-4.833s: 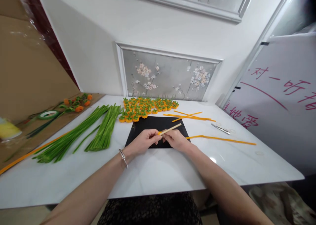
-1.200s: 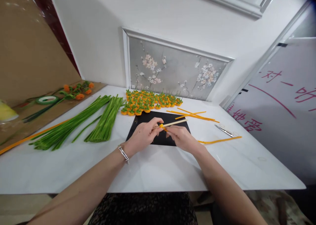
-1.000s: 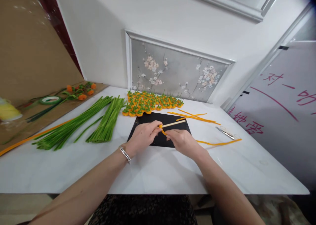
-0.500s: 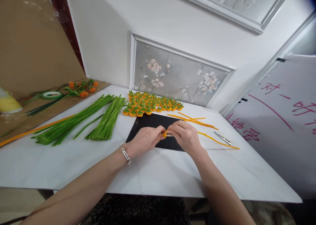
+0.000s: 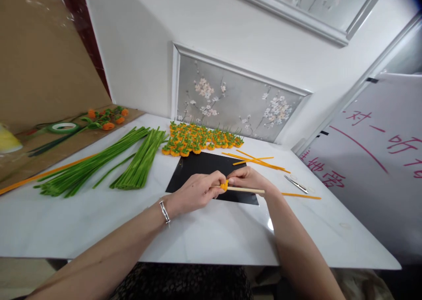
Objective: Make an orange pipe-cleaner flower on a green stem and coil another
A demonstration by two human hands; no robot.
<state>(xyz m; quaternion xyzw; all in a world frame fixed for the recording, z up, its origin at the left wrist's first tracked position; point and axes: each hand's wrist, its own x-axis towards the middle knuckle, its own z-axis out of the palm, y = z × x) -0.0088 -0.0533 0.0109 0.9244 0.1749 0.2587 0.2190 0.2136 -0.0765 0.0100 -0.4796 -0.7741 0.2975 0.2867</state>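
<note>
My left hand (image 5: 201, 190) is closed on a thin pale wooden stick (image 5: 247, 189), held level above the black mat (image 5: 194, 164). A short coil of orange pipe cleaner (image 5: 224, 186) wraps the stick right at my left fingertips. The fingers of my right hand (image 5: 245, 177) pinch at the coil's far side, partly hidden behind it. The stick's free end points right, below my right palm. Past my right wrist an orange strip (image 5: 301, 196) shows; whether it joins the coil is hidden.
Orange flower heads with green stems (image 5: 201, 138) crowd the back. Green pipe cleaners (image 5: 138, 161) lie left, loose orange ones (image 5: 260, 160) right, near small scissors (image 5: 296, 184). Green tape (image 5: 63, 128) and finished orange flowers (image 5: 108, 126) rest on cardboard (image 5: 132, 115). A wall stands behind.
My right hand has turned and dropped below the coil's far side, exposing the stick's right end. The orange is now a tighter coil. The view has shifted slightly.
</note>
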